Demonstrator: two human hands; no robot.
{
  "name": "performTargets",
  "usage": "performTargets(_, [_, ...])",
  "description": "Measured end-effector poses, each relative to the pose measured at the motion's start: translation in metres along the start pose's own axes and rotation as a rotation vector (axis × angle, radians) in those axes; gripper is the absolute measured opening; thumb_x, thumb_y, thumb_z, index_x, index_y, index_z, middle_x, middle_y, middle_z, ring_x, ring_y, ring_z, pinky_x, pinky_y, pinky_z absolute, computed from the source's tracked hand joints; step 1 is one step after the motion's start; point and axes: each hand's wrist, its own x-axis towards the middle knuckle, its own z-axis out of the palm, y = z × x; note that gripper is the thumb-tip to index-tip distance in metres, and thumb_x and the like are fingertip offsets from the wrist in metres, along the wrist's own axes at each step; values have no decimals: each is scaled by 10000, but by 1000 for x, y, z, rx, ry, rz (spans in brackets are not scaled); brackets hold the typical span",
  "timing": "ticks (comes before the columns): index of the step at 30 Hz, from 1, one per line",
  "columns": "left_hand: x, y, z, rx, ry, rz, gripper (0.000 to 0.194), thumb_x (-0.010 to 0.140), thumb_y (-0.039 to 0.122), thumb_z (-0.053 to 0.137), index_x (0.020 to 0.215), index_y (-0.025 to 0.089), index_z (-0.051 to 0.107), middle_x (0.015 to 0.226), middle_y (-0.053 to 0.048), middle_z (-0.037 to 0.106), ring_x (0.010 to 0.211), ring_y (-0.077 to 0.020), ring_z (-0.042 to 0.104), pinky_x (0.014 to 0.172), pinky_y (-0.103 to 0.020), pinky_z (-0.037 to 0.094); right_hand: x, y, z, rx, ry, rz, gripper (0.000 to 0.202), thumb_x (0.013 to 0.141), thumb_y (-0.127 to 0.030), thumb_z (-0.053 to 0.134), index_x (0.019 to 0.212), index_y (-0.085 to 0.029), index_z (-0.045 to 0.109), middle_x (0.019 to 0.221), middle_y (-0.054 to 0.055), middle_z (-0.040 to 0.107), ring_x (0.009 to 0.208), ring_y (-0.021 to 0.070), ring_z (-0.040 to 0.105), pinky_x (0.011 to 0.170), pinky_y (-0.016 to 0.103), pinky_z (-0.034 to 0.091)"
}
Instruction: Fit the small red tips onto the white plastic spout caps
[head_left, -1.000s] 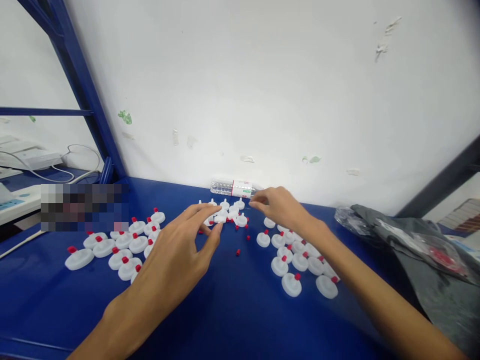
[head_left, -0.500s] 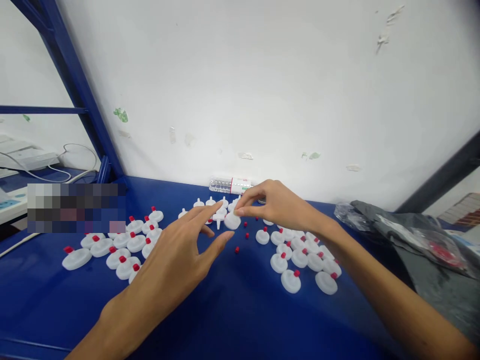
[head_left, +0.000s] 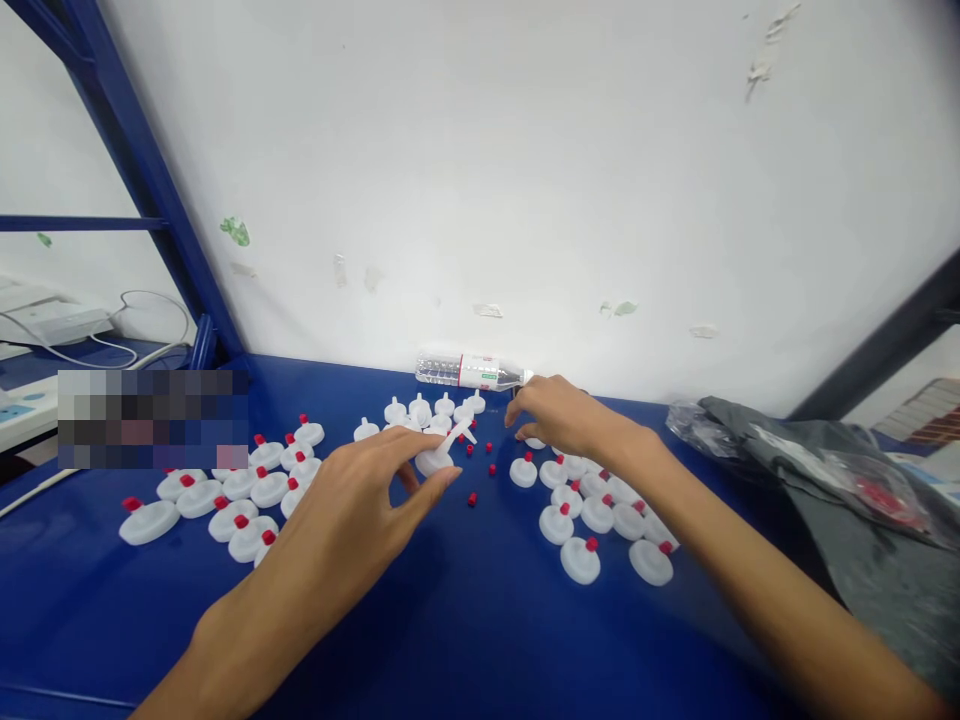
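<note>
My left hand (head_left: pixel 382 490) pinches a white plastic disc with a narrow spout (head_left: pixel 433 460) between thumb and fingers; its spout tilts up to the right. Past it stand several uncapped white discs (head_left: pixel 394 409), spouts mostly upward. My right hand (head_left: pixel 559 415) is farther back on the right, fingers bent downward and slightly apart, with no held thing visible. Loose small red caps (head_left: pixel 472 499) lie between the hands. Discs wearing red caps form one group on the left (head_left: pixel 149 522) and another on the right (head_left: pixel 580 561), partly behind my forearms.
A clear bottle (head_left: pixel 476 371) lies on its side along the white wall, behind the discs on the blue table (head_left: pixel 480 620). Dark grey bags (head_left: pixel 810 480) lie at the right, with clear plastic packaging (head_left: pixel 881 505). A blue post (head_left: pixel 154 180) rises at left.
The white disc has passed from my right hand to my left. My right hand has let go and moved right, lower over the table; my left hand has closed on the disc.
</note>
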Motion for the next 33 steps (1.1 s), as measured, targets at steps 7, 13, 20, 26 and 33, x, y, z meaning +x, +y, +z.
performTargets(7, [0,-1,1,9,-13,9,305,940,446,617,1109,233,755,770,25,741,426,-107,539,593,-277,507,6,-2,14,-49,-28,-33,271,787,28,646,848,-194,789,794,64,770,845,245,703,938,423,410])
performTargets(13, [0,-3,0,12,-46,1,315,940,442,607,1116,228,756,795,13,749,458,-119,569,564,-274,493,7,-2,16,-14,-27,-31,286,768,56,614,831,-178,768,742,50,759,764,207,686,931,410,398])
performTargets(20, [1,-5,2,28,-45,1,317,941,442,607,1116,223,755,793,9,745,455,-122,566,561,-278,486,6,-5,5,152,-13,2,225,813,-51,677,947,-196,785,897,32,799,834,198,720,738,294,469])
performTargets(26, [1,-5,2,33,-44,16,332,942,454,608,1120,216,757,789,4,745,470,-132,580,594,-289,501,4,-14,7,256,-69,-31,190,833,-59,697,921,-201,788,853,4,800,807,166,731,709,262,489])
performTargets(33, [1,-6,2,40,-54,15,326,943,461,608,1121,231,757,797,7,750,484,-136,592,626,-294,514,9,-10,16,222,-74,-18,110,816,-100,734,807,-193,792,802,37,785,756,190,707,646,283,430])
